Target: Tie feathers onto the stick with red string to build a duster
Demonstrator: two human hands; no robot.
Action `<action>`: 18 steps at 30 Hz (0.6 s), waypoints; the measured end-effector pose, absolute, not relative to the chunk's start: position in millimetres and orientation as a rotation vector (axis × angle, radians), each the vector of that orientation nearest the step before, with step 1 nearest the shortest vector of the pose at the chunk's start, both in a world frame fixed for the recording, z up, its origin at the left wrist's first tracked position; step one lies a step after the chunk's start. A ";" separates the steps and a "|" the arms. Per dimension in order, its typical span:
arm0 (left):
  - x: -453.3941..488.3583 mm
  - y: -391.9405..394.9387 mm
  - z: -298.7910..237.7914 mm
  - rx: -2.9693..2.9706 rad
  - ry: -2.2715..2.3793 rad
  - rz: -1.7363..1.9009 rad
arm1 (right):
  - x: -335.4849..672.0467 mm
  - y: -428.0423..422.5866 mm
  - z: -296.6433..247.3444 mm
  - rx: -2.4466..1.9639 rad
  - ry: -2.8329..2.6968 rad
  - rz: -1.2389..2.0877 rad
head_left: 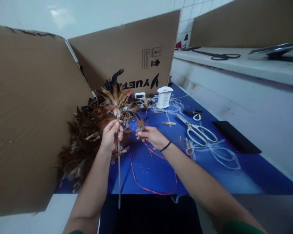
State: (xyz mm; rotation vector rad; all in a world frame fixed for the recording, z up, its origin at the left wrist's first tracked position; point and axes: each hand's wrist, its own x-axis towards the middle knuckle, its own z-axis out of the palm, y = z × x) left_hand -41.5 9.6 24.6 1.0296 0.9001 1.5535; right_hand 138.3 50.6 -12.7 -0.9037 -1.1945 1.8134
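Observation:
My left hand (111,134) is closed round a thin stick (119,175) that stands nearly upright. Brown and black feathers (116,96) fan out at its top, bound with something red just above the hand. To the right, my right hand (153,136) pinches a small tuft of feathers (140,125) between thumb and fingers. A red string (146,188) loops over the blue table below the hands, and one end runs up near the right hand. Behind the left hand lies a large heap of brown feathers (84,135).
Right of the hands are silver scissors (201,134), black-handled snips (191,113), a dark phone-like slab (235,136) and loose clear strands (224,156). A white spool (164,97) stands farther back. Cardboard panels (127,48) wall off the left and rear. Black scissors (219,56) rest on a ledge.

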 end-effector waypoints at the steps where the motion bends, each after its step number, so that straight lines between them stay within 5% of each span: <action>1: -39.3 9.8 23.2 1.033 0.904 1.536 | 139.4 52.1 -12.3 -0.890 -1.157 1.804; 18: -1.2 5.9 2.2 1.067 0.977 1.273 | 140.8 51.8 -2.7 -0.767 -1.104 1.498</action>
